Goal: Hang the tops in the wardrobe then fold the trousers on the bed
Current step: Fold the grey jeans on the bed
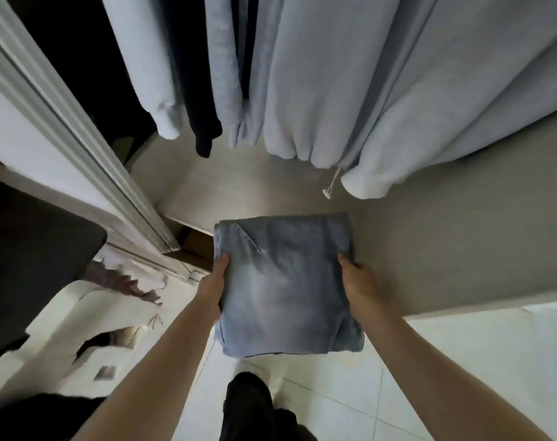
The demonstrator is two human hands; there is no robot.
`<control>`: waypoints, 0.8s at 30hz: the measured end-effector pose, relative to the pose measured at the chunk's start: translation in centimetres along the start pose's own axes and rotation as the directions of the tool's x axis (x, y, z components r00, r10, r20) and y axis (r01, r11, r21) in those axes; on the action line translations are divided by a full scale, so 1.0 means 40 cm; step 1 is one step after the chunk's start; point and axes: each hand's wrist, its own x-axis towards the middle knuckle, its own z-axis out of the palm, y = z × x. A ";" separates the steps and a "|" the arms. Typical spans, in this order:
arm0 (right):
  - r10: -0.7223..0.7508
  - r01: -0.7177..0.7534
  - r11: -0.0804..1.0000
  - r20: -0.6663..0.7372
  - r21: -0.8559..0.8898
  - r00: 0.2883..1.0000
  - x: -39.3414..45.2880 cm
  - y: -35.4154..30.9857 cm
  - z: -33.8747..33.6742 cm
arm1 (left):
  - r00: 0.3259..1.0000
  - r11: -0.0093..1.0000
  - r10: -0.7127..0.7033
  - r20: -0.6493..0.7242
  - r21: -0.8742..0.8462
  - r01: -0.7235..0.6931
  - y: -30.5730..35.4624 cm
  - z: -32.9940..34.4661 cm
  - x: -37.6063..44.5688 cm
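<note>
One pair of folded trousers (286, 288) is in view: faded blue denim, folded into a compact rectangular bundle. It is held in the air at the open front of the wardrobe, with its far edge over the wardrobe floor (258, 186) and its near edge over the tiled room floor (350, 405).

Two hands are in view, both on the bundle.
- Left hand (214, 281): grips the left edge of the trousers. The thumb lies on top of the fabric; the fingers are hidden beneath it.
- Right hand (361, 281): grips the right edge in the same manner, thumb on top, fingers under the bundle and out of sight.

Hanging garments: about six hang side by side above the wardrobe floor. The exact count cannot be confirmed because the folds overlap.
- Pale blue tops (334, 90): roughly four. One carries a white drawstring (333, 183) that dangles from its hem.
- Dark navy garments (194, 90): about two, hanging between the pale ones.

One white wardrobe door frame (80, 138) stands at the left. One bed (64, 329) with a white patterned cover lies at the lower left, and one dark garment (32, 256) rests on it.
</note>
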 end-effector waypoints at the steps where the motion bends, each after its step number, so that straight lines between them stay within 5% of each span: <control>1: 0.013 -0.012 1.000 -0.050 0.024 0.999 0.028 -0.023 0.012 | 1.000 1.000 0.017 0.024 0.010 -0.017 0.039 0.029 0.035; 7: -0.036 0.016 0.998 -0.397 -0.053 0.917 0.210 -0.130 0.031 | 0.954 0.959 0.128 0.271 0.213 -0.189 0.213 0.194 0.256; 9: -0.030 -0.018 0.991 -0.360 -0.130 0.933 0.267 -0.129 0.032 | 0.969 0.820 0.115 0.217 0.529 -0.216 0.193 0.204 0.313; 11: 0.009 -0.073 0.963 -0.241 -0.258 0.970 0.289 -0.097 0.055 | 0.975 0.723 0.012 0.220 0.671 -0.161 0.129 0.187 0.330; 16: 0.117 -0.172 0.929 -0.180 -0.327 0.977 0.262 0.034 0.131 | 0.940 0.870 -0.169 0.297 0.494 0.000 0.023 0.160 0.335; 19: 0.111 -0.165 0.922 -0.171 -0.349 0.979 0.263 0.070 0.147 | 0.952 0.951 -0.110 0.287 0.307 0.018 0.015 0.178 0.341; 24: -0.023 -0.085 0.892 -0.234 -0.443 0.972 0.300 0.081 0.141 | 0.969 0.958 0.052 0.243 0.263 -0.118 0.020 0.229 0.354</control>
